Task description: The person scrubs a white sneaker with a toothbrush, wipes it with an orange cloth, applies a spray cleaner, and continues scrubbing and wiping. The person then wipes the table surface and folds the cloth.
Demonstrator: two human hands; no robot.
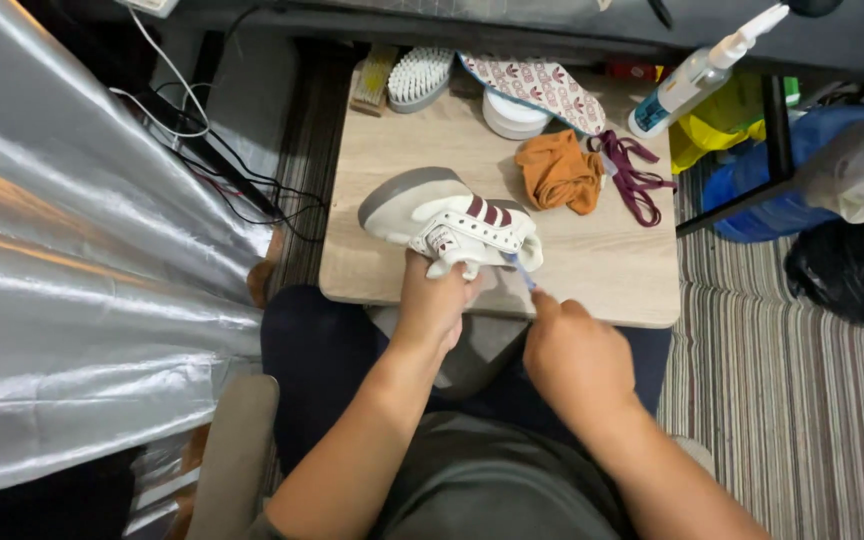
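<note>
Two hands at work on one shoe. Left hand [433, 300] closed around the collar of a white sneaker [452, 222] with dark red stripes, holding it tipped on its side over the near edge of the worktop [602, 265], grey sole turned away to the left. Right hand [574, 350] closed on a small brush [522, 268]; only a thin bluish tip shows, just touching the sneaker's side near the heel. Bristles too small to make out.

Step in hand, by my reading: scrubbing the upper, detail work along the side panel. Next stroke likely calls for a firm left grip so the shoe does not roll, and short, light passes with the brush tip.

Surface: small pale wood worktop, rounded corners. At the far end a white scrubbing brush [420, 77], a patterned insole [542, 90] lying over a round white container [512, 115], an orange cloth [558, 172], dark red laces [632, 172] in a loose heap, and a spray bottle [697, 72] leaning at the far right.

Room: striped carpet [782, 380] on the right, silvery sheeting [82, 250] on the left, black and white cables [212, 150] beside it, bags [852, 200] piled at the right edge.
</note>
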